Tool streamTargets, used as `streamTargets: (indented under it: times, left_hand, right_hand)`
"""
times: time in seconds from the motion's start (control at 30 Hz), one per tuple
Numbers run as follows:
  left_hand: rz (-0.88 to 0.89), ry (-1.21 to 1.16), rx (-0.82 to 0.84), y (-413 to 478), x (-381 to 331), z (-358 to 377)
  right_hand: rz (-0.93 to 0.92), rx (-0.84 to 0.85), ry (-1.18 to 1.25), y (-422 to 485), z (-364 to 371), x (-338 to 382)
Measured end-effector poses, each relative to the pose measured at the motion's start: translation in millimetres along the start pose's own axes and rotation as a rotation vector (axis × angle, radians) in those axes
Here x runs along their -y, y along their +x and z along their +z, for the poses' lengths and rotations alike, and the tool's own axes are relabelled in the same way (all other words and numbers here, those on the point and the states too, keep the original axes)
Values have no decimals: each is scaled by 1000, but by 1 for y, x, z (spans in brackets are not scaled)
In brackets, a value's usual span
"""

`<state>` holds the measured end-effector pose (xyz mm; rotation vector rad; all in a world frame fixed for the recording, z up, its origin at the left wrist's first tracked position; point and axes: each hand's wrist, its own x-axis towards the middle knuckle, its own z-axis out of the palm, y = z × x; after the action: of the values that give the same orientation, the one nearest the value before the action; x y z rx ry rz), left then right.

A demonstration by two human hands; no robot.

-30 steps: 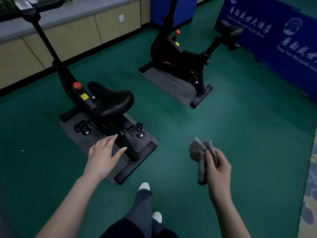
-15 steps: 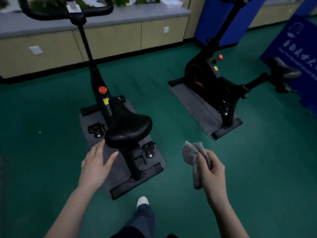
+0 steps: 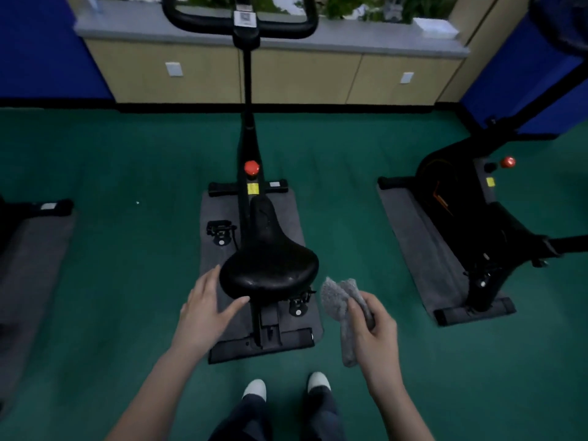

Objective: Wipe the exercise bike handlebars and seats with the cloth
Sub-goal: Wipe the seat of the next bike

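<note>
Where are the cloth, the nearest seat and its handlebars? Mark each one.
cloth [image 3: 335,296], head view, on the bunched upper part.
seat [image 3: 270,265], head view, on the wide rear pad.
handlebars [image 3: 206,27], head view, on the crossbar's left part.

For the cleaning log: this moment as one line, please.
stage: wiping not yet begun | left hand: open, at seat edge, contact unclear | right hand: grips grey cloth, off seat | handlebars: untouched
</note>
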<state>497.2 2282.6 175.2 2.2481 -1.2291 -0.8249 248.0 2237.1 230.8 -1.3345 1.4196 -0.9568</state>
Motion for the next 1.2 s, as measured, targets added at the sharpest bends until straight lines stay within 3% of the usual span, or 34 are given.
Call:
streamTargets:
  times: [0.47,0.8,0.97,1.2]
  left_hand:
    - [-223,-275,-196,14,-32,44]
    - [-142,-333,-204,20,-4,49]
    - [-72,-326,-236,28,6,48]
    - [-61,-406,-283,29,6,52]
  right_hand:
    - [-95,407,-80,150,8,-10]
    - [-643,519,-254,229,135,1]
    - [-883,845,-481,244,169,-8]
    - [-1110,1190,-461,229,133,-29]
